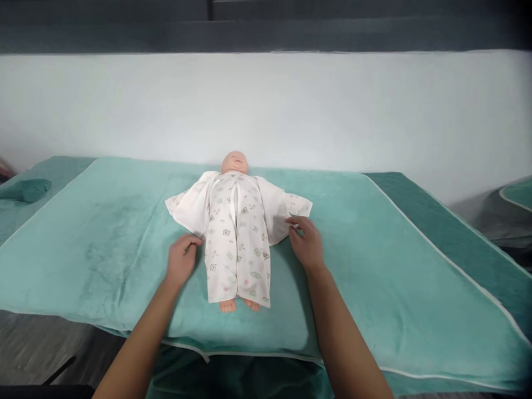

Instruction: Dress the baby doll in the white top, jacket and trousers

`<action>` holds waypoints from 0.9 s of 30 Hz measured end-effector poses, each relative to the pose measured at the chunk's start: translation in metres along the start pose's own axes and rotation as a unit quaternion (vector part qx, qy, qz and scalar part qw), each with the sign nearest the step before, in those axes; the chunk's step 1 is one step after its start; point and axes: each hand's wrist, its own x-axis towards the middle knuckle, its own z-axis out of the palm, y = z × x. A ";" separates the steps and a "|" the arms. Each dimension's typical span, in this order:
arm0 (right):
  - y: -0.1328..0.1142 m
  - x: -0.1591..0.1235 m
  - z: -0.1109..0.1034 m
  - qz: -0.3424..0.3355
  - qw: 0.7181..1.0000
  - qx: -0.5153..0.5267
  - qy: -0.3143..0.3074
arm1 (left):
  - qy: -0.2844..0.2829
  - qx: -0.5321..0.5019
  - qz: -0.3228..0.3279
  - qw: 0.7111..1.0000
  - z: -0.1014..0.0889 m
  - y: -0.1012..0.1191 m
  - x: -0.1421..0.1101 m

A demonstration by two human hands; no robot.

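Observation:
A baby doll (235, 162) lies on its back, its head at the far side and its bare feet toward me. A white printed baby gown (239, 238) covers its body, with both wide sleeves spread out sideways. My left hand (182, 259) is closed, fingertips pinching the lower edge of the sleeve on the left. On the other side, my right hand (306, 242) has thumb and forefinger closed at the edge of the right sleeve. The doll's arms and legs are hidden under the cloth; only the feet show below the hem.
A light green plush cover (374, 277) with pale piping lies over the bed under the doll. A white wall (266, 105) rises behind it, with a dark band along the top. Grey floor (37, 343) shows at lower left. Another green-covered surface (519, 194) stands at far right.

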 end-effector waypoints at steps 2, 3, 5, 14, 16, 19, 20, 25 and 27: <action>0.011 0.007 0.000 0.058 0.991 -0.108 0.047 | 0.051 0.037 -0.031 0.998 -0.009 -0.007 0.007; 0.015 0.009 0.001 0.087 0.984 -0.149 0.053 | 0.074 0.069 -0.045 0.994 -0.013 -0.011 0.013; 0.019 0.011 0.003 0.131 0.974 -0.181 0.031 | 0.105 0.133 -0.078 0.982 -0.016 -0.018 0.029; 0.002 0.018 -0.003 0.221 0.963 0.155 -0.004 | 0.084 0.284 -0.179 0.938 -0.005 -0.022 0.065; -0.011 0.024 -0.002 0.223 0.931 0.288 0.006 | 0.077 0.285 -0.166 0.941 -0.004 -0.022 0.062; -0.041 0.035 -0.002 0.187 0.906 0.380 -0.022 | 0.066 0.295 -0.156 0.940 -0.004 -0.022 0.058; -0.054 0.038 -0.003 0.164 0.908 0.383 -0.045 | 0.063 0.302 -0.154 0.939 -0.005 -0.022 0.057; -0.110 0.049 -0.014 0.016 0.890 0.317 -0.327 | 0.058 0.315 -0.138 0.937 -0.006 -0.020 0.056; -0.117 0.048 -0.016 -0.002 0.863 0.302 -0.406 | 0.060 0.313 -0.141 0.938 -0.005 -0.021 0.056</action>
